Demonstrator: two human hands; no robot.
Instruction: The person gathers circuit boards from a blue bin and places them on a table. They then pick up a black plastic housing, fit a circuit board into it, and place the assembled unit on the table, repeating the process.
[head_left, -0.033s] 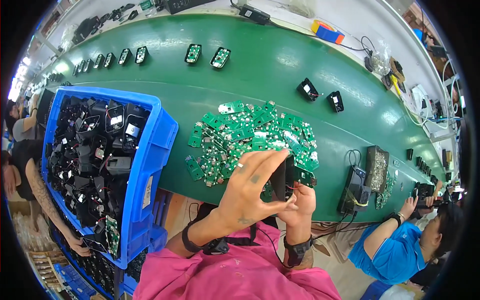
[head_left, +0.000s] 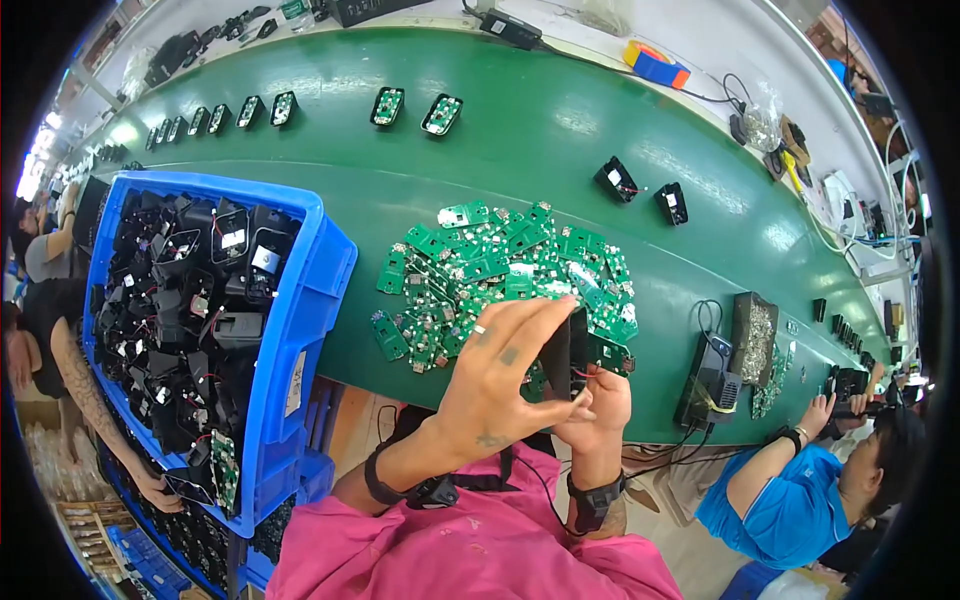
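My left hand (head_left: pixel 510 365) grips a black plastic housing (head_left: pixel 562 355), thumb below and fingers over its top, just in front of my body. Close against its right side, my right hand (head_left: pixel 600 408) is closed on a green circuit board (head_left: pixel 612 354). A short red wire shows between the board and the housing; where it ends is hidden by my fingers. Beyond my hands lies a broad heap of green circuit boards (head_left: pixel 485 267) on the green table (head_left: pixel 400 150).
On my left stands a blue crate (head_left: pixel 335 250) full of black housings (head_left: pixel 170 310). Housings with boards (head_left: pixel 386 106) line the far side; two black housings (head_left: pixel 672 203) lie right of them. A black power device (head_left: pixel 708 380) sits at right. Co-workers (head_left: pixel 800 490) are on both sides.
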